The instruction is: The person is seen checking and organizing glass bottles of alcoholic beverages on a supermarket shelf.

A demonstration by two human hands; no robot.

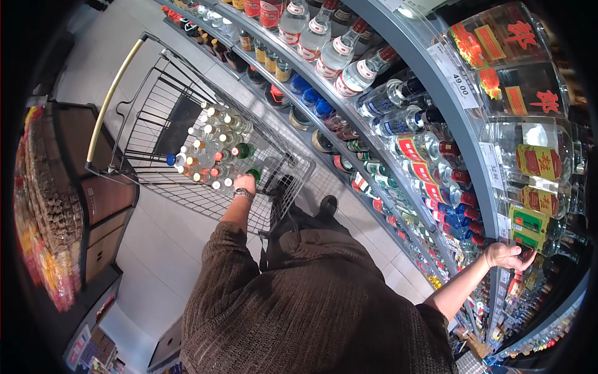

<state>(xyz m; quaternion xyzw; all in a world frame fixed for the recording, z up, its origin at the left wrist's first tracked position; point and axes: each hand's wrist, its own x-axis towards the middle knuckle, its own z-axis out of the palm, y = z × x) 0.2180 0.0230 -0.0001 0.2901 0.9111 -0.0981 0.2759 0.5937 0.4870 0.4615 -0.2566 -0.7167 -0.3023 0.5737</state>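
Observation:
A wire shopping cart [154, 98] with a yellow handle stands before me, and several upright glass bottles [219, 135] with white, red and gold caps fill part of its basket. My left hand [245, 184], with a watch at the wrist, is in the cart beside a green bottle [254, 174]; whether its fingers grip anything is hidden. At the right, my right hand [509, 256] reaches to an upper shelf, just below a flat bottle with a green and yellow label [528, 224]. Its fingers look bent and apart, with nothing plainly held.
Long grey shelves [411, 42] of bottles curve along the right side, with price tags [455, 77] on their edges. Clear bottles with red necks [336, 58] stand on a middle shelf. Wooden display bins [105, 196] with packaged goods are at the left. Tiled floor [163, 229] lies between.

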